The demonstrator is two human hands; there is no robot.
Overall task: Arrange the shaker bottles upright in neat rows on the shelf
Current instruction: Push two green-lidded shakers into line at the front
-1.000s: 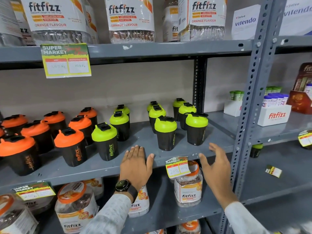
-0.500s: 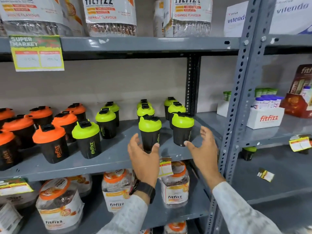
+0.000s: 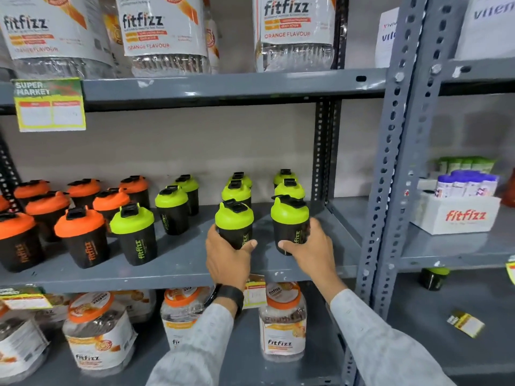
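The person stands at a grey metal shelf (image 3: 178, 271) and has each hand on one shaker bottle. The left hand (image 3: 227, 259) wraps the black body of the front green-lidded shaker (image 3: 234, 220), with the fingers (image 3: 250, 244) closed around it. The right hand (image 3: 313, 250) grips the neighbouring green-lidded shaker (image 3: 289, 215) in the same way, thumb in front. Both bottles are upright on the shelf, at the near end of two short rows of green-lidded shakers that run to the far wall. To the left stand more green-lidded bottles, then the orange-lidded shakers (image 3: 80, 235), all upright. Large fitfizz jars (image 3: 282, 324) sit on the shelf below.
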